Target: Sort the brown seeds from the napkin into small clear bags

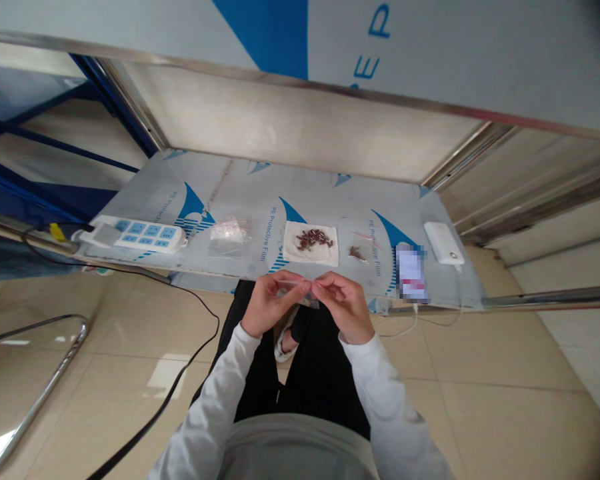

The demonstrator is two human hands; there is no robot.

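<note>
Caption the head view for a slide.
Left hand and right hand pinch a clear bag near small brown pieces on a white cloth.

Beige tiled floor (470,360) catches glare beneath a film-covered metal shelf (310,190) and pale back wall (300,130).

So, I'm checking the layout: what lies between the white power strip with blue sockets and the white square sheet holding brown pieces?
In the head view, clear plastic bags with reddish edges lie there on the blue-printed grey tabletop.
</note>
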